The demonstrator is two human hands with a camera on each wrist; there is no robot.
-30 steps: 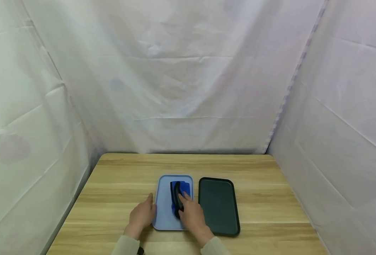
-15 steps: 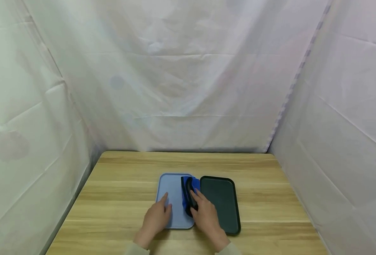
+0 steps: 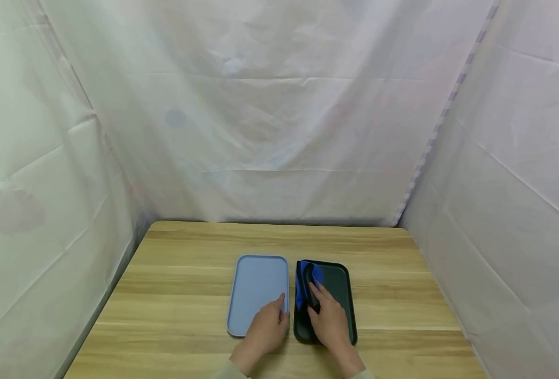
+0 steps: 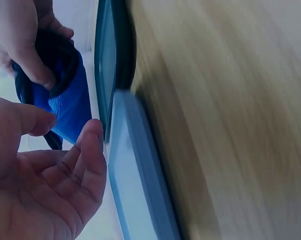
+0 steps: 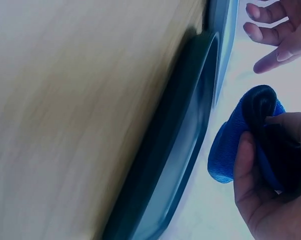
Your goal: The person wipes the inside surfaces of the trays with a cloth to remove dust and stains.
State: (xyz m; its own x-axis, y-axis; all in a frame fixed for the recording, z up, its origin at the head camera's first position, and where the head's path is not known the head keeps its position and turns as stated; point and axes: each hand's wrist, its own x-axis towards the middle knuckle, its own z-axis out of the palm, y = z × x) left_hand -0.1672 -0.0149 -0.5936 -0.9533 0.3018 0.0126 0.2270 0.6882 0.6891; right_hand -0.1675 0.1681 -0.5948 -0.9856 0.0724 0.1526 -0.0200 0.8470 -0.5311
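- Closest in, here's the right hand [image 3: 330,321], and it has the goods: thumb and fingers pinch the near part of a blue-and-black cloth item [image 3: 307,276], only partly closed around its soft bulk.
- Just beside it on the left, the left hand [image 3: 268,327] carries nothing, fingers loose and gently bent, thumb well apart from them; it hovers above the near right corner of the light blue tray.
- Now the key line: the cloth item reaches forward and slightly left from the right hand, its long axis pointing away from the person, nearly along the trays' long sides. It's ahead and to the right of the left hand, so the right is clearly nearer.
- Under the right hand sits the dark green tray [image 3: 338,287]; the wrist views show the cloth item held up above it, over its left half.
- Ahead of the left hand stretches the light blue tray [image 3: 256,289], bare surface showing.
- Beyond both hands the wooden bench [image 3: 189,295] runs back to a hanging white sheet [image 3: 279,126].
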